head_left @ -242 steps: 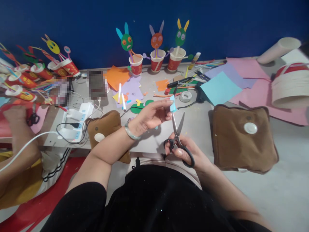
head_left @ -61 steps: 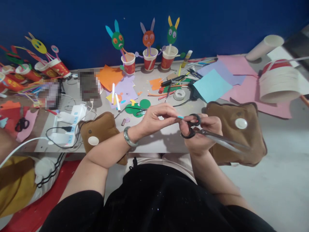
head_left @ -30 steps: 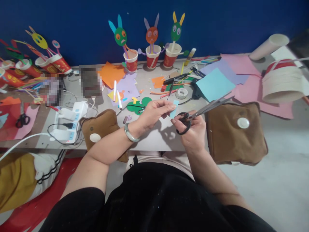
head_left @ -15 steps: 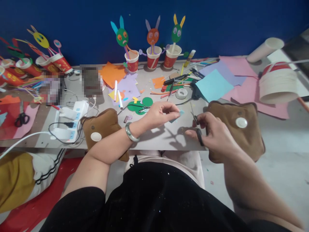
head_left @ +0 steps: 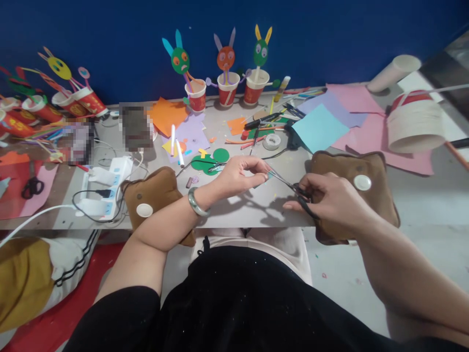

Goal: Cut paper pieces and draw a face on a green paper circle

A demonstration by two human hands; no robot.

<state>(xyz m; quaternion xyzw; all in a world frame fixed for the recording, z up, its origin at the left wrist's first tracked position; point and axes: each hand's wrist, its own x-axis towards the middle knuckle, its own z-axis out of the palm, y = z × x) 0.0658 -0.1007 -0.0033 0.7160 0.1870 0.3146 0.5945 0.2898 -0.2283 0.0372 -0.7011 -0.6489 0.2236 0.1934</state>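
Observation:
My left hand (head_left: 246,177) is closed in a pinch on a small piece of light blue paper (head_left: 270,172), mostly hidden by the fingertips. A bit of darker teal (head_left: 265,183) shows just below them; whether it belongs to the same paper I cannot tell. My right hand (head_left: 328,198) grips a pair of scissors (head_left: 286,181) by the black handles. The blades point left, and their tips reach the paper at my left fingertips. Beyond my left wrist lie green paper circles (head_left: 221,155) and a silvery metal tool (head_left: 216,168).
Brown cushion-like pouches lie at the left (head_left: 154,188) and right (head_left: 351,215) of the front edge. Red paper cups (head_left: 226,97) with paper-faced figures stand along the blue wall. Coloured sheets (head_left: 322,128), tape (head_left: 272,142), markers (head_left: 180,152) and a power strip (head_left: 119,178) occupy the tabletop.
The scissors have swung round to point left, and their tips have come to the paper in my left hand. My left hand has stayed nearly in place, still pinching.

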